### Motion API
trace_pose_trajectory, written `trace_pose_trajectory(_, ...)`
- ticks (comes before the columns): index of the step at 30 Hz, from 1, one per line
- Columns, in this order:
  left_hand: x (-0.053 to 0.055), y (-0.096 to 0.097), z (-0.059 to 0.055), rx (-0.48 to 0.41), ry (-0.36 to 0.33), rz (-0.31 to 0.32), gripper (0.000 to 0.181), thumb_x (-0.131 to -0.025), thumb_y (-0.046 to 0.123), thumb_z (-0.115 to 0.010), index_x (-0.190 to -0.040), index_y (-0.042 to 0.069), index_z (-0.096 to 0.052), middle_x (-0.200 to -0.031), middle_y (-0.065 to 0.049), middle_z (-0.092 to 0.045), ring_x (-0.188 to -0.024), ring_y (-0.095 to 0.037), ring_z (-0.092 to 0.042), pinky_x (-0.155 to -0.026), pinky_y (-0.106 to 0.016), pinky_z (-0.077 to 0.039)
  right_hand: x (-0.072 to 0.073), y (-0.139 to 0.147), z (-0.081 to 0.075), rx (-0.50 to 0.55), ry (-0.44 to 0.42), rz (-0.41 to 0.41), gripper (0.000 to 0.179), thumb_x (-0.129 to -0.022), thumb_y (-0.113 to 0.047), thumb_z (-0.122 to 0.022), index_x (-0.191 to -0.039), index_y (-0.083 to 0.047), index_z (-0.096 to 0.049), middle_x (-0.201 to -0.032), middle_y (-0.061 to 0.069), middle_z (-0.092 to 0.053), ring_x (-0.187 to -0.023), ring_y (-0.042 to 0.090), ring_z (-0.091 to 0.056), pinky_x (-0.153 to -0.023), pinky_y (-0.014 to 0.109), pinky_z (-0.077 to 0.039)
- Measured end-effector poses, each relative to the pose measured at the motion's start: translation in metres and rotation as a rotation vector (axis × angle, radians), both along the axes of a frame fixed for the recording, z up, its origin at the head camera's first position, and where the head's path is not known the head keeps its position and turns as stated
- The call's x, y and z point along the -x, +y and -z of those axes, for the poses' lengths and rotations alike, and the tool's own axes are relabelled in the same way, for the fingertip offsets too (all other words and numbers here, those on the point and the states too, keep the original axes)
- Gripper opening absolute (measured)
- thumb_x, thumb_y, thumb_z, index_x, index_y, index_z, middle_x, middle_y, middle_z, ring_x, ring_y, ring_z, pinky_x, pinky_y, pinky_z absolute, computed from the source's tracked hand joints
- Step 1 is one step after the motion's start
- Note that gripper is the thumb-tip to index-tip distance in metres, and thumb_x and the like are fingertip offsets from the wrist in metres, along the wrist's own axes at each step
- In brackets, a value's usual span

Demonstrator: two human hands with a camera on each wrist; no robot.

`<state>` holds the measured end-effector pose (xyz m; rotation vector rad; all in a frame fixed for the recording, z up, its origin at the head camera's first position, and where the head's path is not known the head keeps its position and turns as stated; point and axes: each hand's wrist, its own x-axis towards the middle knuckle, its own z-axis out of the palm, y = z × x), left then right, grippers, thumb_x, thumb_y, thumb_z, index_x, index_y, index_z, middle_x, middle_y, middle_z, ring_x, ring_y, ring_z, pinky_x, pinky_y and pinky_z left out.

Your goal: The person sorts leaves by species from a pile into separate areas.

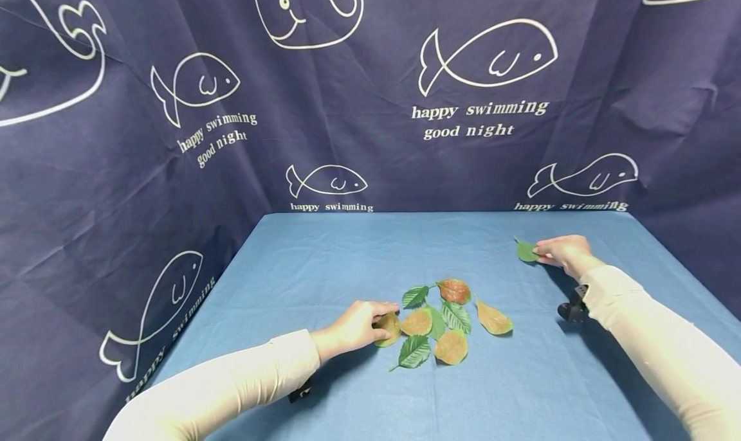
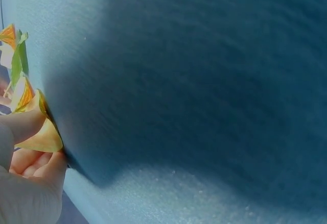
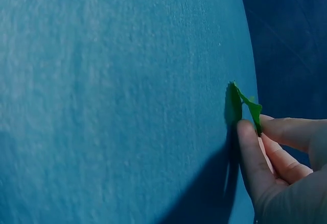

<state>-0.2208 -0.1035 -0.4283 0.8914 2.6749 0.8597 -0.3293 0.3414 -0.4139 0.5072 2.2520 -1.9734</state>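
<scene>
My right hand (image 1: 567, 253) pinches a green leaf (image 1: 525, 251) between thumb and fingers at the far right of the blue table. In the right wrist view that leaf looks folded and close to the cloth. At the left side of a loose group of leaves, my left hand (image 1: 357, 325) holds a yellow-orange leaf (image 1: 389, 329). The left wrist view shows this leaf bent between thumb and fingers, partly hidden by the thumb. Just right of it lies an orange-yellow leaf (image 1: 417, 322), and a dark green leaf (image 1: 414, 351) lies below.
The group also has a reddish leaf (image 1: 454, 291), green leaves (image 1: 456, 315) and an orange leaf (image 1: 451, 346), some overlapping. Apart to the right lies a yellow-orange leaf (image 1: 494, 318). A dark blue curtain (image 1: 382, 139) with fish drawings stands behind and beside the table (image 1: 324, 254).
</scene>
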Motion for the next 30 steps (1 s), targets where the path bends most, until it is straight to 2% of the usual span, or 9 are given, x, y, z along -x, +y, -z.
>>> trace_pose_trajectory(5,0.001,0.0,0.0,0.008,0.015,0.009,0.051,-0.086,0.008,-0.073,-0.135,0.005,-0.058,-0.139,-0.015,-0.056,-0.123,-0.028,-0.058,-0.096,-0.031,-0.054,-0.002,0.002,-0.003,-0.026,0.004,0.011,0.039,-0.085,0.013,-0.061,-0.123,0.017,-0.052,-0.06,-0.01,-0.065,-0.059,0.004,-0.067,-0.07,0.023,-0.06)
trace_pose_trajectory(12,0.0,0.0,-0.001,0.002,-0.014,-0.001,0.051,-0.087,0.007,-0.072,-0.136,0.006,-0.057,-0.141,-0.014,-0.054,-0.124,-0.029,-0.057,-0.097,-0.033,-0.054,-0.002,0.008,-0.005,-0.028,0.005,0.056,0.046,-0.084,0.013,-0.062,-0.128,0.017,-0.049,-0.059,-0.01,-0.065,-0.059,0.007,-0.069,-0.07,0.024,-0.061)
trace_pose_trajectory(20,0.0,-0.001,0.0,0.006,-0.004,0.004,0.052,-0.087,0.008,-0.072,-0.136,0.006,-0.057,-0.14,-0.014,-0.054,-0.124,-0.028,-0.057,-0.097,-0.032,-0.054,-0.002,0.014,-0.009,-0.08,-0.022,0.066,0.049,-0.085,0.007,-0.064,-0.131,0.011,-0.049,-0.057,-0.013,-0.064,-0.06,0.004,-0.069,-0.075,0.026,-0.061)
trace_pose_trajectory(25,0.0,-0.001,0.0,-0.001,-0.015,0.005,0.052,-0.087,0.007,-0.072,-0.136,0.005,-0.056,-0.141,-0.014,-0.054,-0.125,-0.029,-0.057,-0.097,-0.032,-0.054,-0.006,0.014,-0.011,-0.071,-0.014,0.035,0.047,-0.086,0.005,-0.064,-0.131,0.011,-0.049,-0.06,-0.013,-0.066,-0.062,0.004,-0.07,-0.076,0.026,-0.061)
trace_pose_trajectory(30,-0.001,0.0,-0.001,-0.004,-0.011,0.006,0.052,-0.086,0.007,-0.072,-0.136,0.005,-0.056,-0.14,-0.015,-0.055,-0.124,-0.029,-0.057,-0.097,-0.032,-0.054,-0.011,0.007,-0.017,-0.062,0.026,-0.041,0.052,-0.089,0.004,-0.062,-0.136,0.017,-0.041,-0.065,-0.014,-0.067,-0.065,0.002,-0.07,-0.077,0.024,-0.06)
